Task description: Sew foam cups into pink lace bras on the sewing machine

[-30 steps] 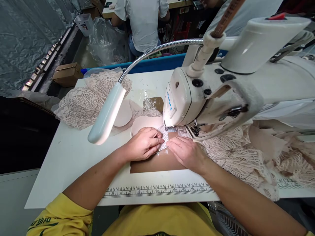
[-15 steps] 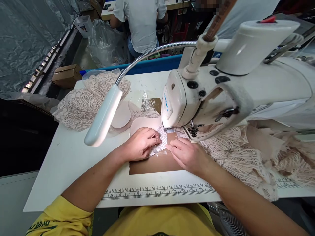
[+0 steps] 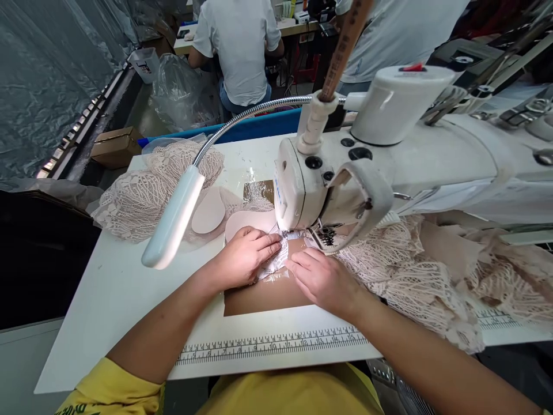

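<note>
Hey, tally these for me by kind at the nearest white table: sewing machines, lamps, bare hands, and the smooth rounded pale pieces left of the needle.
Sewing machine: 1
Lamp: 1
Bare hands: 2 (left hand, right hand)
Smooth pale pieces: 2 (outer piece, inner piece)
Total: 6

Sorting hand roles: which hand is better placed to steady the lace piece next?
Likely left: the left hand lies on the lace piece; the right hand sits mostly off it, at its edge.

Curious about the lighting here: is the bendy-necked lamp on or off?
On: the lamp glows bright white along its right edge.
</note>
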`<state>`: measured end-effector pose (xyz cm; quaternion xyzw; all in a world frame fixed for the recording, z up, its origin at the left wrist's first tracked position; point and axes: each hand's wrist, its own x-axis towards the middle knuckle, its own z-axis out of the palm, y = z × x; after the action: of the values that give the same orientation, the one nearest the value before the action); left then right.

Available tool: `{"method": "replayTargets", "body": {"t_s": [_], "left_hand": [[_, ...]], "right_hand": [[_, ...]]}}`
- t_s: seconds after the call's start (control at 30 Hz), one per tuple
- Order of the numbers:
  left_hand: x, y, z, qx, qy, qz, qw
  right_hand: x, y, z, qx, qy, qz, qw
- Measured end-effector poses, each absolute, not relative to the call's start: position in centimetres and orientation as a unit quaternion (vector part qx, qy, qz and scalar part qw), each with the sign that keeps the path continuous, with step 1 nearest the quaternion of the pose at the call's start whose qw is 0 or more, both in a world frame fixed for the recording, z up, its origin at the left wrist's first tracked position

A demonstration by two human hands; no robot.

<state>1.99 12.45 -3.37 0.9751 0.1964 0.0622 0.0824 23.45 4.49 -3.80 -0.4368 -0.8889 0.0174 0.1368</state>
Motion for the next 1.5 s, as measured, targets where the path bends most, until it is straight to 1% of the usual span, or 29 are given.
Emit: {"method": "replayTargets", "body": {"t_s": [0.23,0.37,0.43,0.53,0.6,0.67,0.8,0.9,0.97,1.07,1.17,1.23,1.3,1.37,1.5], "left_hand": [[1.7,12.1,-2.7,0.964,0.224,0.099,0.109],[1.3,11.8,-0.8,0.961,0.239,0.078,0.112],[0.7,11.6,0.8,0.949,0.287,0.072,0.107],[-1.1,10.9,2.9,0.899,0.416,0.04,0.131],[-2.4,10.4,3.4,0.854,0.491,-0.004,0.172],[-3.5,9.8,2.8,0.806,0.545,-0.012,0.232],[-3.7,9.0,-0.5,0.68,0.608,0.11,0.395],[-2.5,8.7,-2.2,0.641,0.593,0.186,0.45],[-1.7,8.5,-2.5,0.604,0.564,0.24,0.509],[-0.7,8.1,-2.3,0.452,0.525,0.34,0.636],[0.1,8.0,-2.1,0.323,0.502,0.397,0.697],[0.8,8.2,-2.0,0.315,0.499,0.38,0.712],[1.5,8.7,-1.9,0.35,0.504,0.337,0.714],[1.9,9.2,-2.0,0.394,0.519,0.306,0.695],[2.1,9.9,-2.3,0.458,0.524,0.314,0.646]], "right_hand": [[23.4,4.6,-3.8,-0.438,-0.885,0.015,0.156],[23.5,4.6,-3.9,-0.439,-0.883,0.013,0.169],[23.5,4.6,-3.9,-0.44,-0.881,0.009,0.172],[23.5,4.7,-4.1,-0.438,-0.882,0.009,0.175],[23.5,4.7,-4.2,-0.433,-0.882,0.01,0.184],[23.5,4.8,-4.3,-0.429,-0.883,0.011,0.193],[23.5,4.8,-4.5,-0.425,-0.883,0.005,0.197],[23.4,4.7,-4.5,-0.427,-0.883,-0.004,0.193],[23.3,4.7,-4.4,-0.428,-0.884,-0.008,0.19],[23.3,4.7,-4.3,-0.429,-0.882,-0.01,0.193],[23.3,4.7,-4.3,-0.43,-0.88,-0.013,0.2],[23.3,4.6,-4.4,-0.431,-0.88,-0.017,0.199],[23.3,4.6,-4.4,-0.433,-0.879,-0.024,0.196],[23.3,4.6,-4.5,-0.434,-0.879,-0.03,0.195],[23.3,4.6,-4.4,-0.435,-0.879,-0.039,0.19]]}}
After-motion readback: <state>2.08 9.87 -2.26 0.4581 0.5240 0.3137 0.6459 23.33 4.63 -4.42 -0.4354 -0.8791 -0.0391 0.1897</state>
